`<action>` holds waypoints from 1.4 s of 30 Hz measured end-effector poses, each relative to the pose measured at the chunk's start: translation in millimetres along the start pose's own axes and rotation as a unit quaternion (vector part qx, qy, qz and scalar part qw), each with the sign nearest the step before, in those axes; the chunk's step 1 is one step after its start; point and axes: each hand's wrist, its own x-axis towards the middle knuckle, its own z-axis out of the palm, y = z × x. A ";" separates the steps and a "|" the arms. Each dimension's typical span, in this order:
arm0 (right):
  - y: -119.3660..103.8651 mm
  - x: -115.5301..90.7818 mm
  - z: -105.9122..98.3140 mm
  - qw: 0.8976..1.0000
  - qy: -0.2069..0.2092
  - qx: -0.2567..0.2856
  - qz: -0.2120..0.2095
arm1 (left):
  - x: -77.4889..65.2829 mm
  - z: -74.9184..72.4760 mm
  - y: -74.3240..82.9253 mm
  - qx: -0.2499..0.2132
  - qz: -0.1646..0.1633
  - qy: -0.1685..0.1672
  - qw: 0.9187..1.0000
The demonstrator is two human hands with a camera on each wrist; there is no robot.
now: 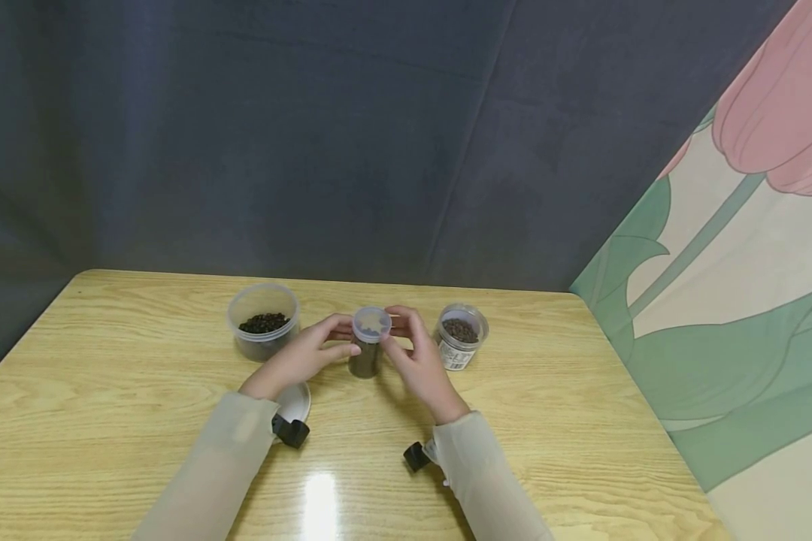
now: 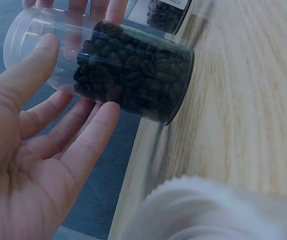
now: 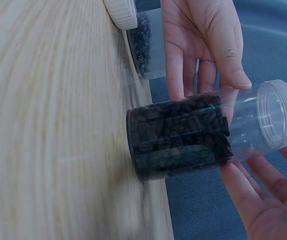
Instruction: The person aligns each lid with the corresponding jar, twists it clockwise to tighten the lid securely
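A clear cylindrical jar (image 1: pixel 364 364) partly filled with dark coffee beans (image 2: pixel 133 70) stands upright, its base at the tabletop. A translucent lid (image 1: pixel 372 323) covers its top. My left hand (image 1: pixel 309 355) holds the jar's left side, thumb on the upper wall and fingers spread around it. From the other side my right hand (image 1: pixel 419 367) grips the lid, with the thumb at its front edge and fingers behind. In the right wrist view its lower fingers touch the jar wall.
An uncapped round tub (image 1: pixel 264 342) of coffee beans stands to the left. On the right is another uncapped jar (image 1: pixel 459 334) of brown beans, with a white label. A white ribbed lid (image 1: pixel 295 404) lies by my left wrist. Behind the wooden table (image 1: pixel 582 451) hangs a dark curtain (image 1: pixel 298 143).
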 end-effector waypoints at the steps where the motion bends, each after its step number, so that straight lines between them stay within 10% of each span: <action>1: 5.9 1.3 0.9 1.000 0.001 0.001 0.002 | 0.0 -0.1 0.0 0.000 0.000 0.000 1.000; 31: 23.1 5.0 0.2 1.000 0.001 -0.020 -0.014 | 0.8 0.5 0.3 -0.006 0.008 -0.001 1.000; 42: -16.4 -3.1 -3.1 1.000 -0.004 -0.024 -0.014 | 0.9 0.4 -1.0 -0.003 0.005 -0.001 1.000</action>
